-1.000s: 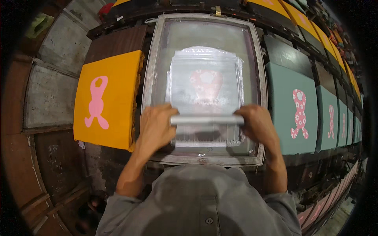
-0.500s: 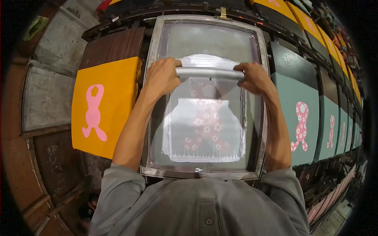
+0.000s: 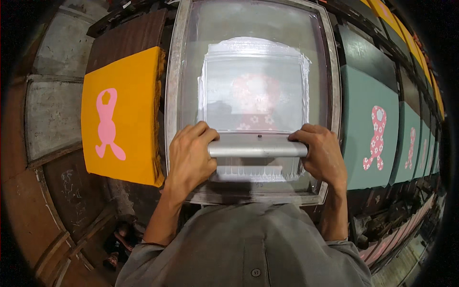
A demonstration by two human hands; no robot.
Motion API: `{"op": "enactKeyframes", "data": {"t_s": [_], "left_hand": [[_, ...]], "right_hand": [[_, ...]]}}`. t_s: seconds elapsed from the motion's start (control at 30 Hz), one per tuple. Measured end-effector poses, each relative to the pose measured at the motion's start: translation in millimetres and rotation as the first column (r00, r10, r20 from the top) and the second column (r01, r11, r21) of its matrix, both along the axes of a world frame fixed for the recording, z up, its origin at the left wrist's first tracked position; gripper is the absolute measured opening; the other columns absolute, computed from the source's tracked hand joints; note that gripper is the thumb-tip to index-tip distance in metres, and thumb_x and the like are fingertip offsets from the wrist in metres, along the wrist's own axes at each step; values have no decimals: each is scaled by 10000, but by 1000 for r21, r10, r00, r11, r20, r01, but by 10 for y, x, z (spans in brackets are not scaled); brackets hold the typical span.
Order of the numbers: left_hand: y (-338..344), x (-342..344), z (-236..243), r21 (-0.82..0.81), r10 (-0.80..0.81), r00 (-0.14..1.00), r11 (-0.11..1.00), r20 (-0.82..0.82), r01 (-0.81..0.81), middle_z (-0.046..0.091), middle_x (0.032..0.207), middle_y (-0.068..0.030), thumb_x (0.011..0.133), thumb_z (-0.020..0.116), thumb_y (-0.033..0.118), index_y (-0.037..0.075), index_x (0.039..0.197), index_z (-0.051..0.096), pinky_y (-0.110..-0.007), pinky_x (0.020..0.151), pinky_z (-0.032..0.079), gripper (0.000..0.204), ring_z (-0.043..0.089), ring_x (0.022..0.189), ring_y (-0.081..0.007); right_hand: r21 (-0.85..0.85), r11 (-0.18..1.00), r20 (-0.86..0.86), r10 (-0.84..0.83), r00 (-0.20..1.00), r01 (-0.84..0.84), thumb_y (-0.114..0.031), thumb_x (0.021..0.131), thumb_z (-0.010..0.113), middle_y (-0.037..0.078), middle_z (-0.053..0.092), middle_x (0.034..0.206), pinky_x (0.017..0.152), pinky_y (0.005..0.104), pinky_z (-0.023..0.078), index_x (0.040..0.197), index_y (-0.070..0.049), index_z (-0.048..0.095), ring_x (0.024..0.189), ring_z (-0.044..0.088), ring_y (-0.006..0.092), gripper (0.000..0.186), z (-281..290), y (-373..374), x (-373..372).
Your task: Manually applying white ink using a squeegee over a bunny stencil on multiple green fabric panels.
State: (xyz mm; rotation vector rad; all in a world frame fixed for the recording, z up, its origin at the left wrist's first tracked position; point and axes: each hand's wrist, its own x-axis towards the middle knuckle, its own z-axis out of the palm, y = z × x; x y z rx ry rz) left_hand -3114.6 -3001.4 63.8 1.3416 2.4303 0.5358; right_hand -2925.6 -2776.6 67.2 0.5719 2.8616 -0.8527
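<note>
A silver-grey squeegee (image 3: 258, 145) lies across the lower part of a metal-framed printing screen (image 3: 173, 103). My left hand (image 3: 192, 154) is closed around its left end, and my right hand (image 3: 321, 154) grips the right end. White ink (image 3: 256, 44) forms a thick ridge at the far side of the mesh and streaks down both sides of the print area. Through the mesh shows a pink figure with white flowers (image 3: 256, 93); its lower part is hidden under the squeegee. Drips of ink line the near edge of the print area.
At left, an orange fabric panel (image 3: 136, 115) bears a plain pink figure. On the right, a green fabric panel (image 3: 358, 124) has a flowered pink figure, with several similar panels beyond it. Wooden boards (image 3: 52, 201) line the far left. Part of another person (image 3: 117, 246) shows at lower left.
Both hands have drawn the squeegee from the far part of the screen toward my body. The mesh behind it now shows the flowered figure's upper part. The view has shifted slightly.
</note>
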Motion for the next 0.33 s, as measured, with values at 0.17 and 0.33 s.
{"op": "enactKeyframes", "data": {"t_s": [0.17,0.33], "left_hand": [[-307,316,-1,35,-14,1000,999,2,13,604,870,-99,538,671,-64,35,866,655,-424,763,477,344,591,841,-331],[-602,628,13,-15,9,999,1000,53,-9,631,911,-126,532,688,-78,45,892,691,-439,758,497,381,621,895,-339]], "right_hand": [[-25,1000,19,-6,1000,6,104,557,673,121,680,919,800,462,527,956,-43,733,923,643,371,430,47,-312,323],[-65,997,104,-35,994,42,82,539,684,117,694,949,853,445,535,955,-70,737,961,657,346,447,40,-589,620]]}}
